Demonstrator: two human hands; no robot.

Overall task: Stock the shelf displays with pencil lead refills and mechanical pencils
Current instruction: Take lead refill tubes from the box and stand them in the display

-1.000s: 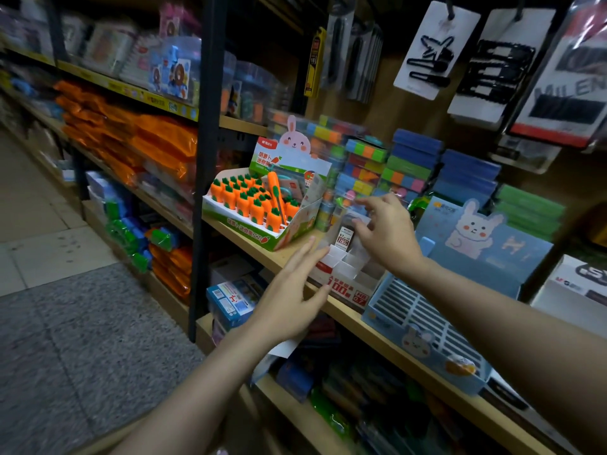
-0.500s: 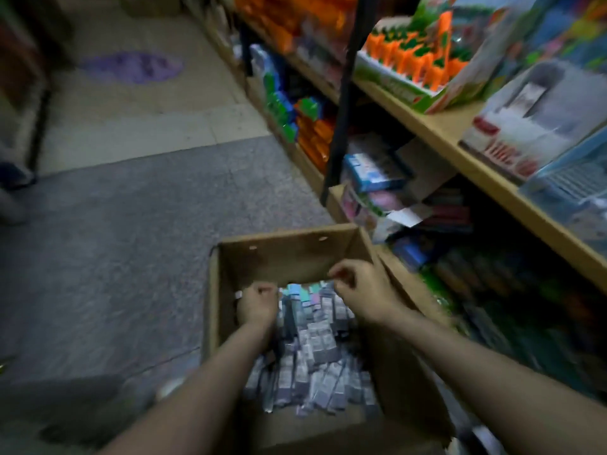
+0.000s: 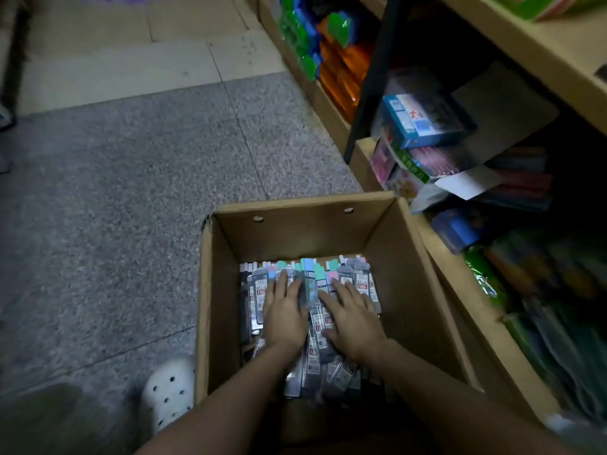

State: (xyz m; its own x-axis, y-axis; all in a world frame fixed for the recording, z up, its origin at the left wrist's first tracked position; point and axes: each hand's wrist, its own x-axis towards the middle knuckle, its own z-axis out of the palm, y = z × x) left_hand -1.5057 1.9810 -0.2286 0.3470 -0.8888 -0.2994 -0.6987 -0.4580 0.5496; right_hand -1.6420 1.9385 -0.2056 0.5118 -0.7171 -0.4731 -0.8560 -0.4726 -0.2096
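Hands flat on packets (image 3: 315,323) in box (image 3: 210,290): left hand (image 3: 285,315) and right hand (image 3: 353,320), fingers straight, holding nothing. Better to gather a neat, aligned bunch before lifting toward shelf (image 3: 525,50)

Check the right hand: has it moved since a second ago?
Yes. The right hand left the shelf display and came down into the cardboard box, resting flat on the refill packs.

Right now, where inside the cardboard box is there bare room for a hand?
Inside the cardboard box, bare floor shows along the right wall beside the refill packs. The middle is crowded: left hand and right hand lie flat on the packs.
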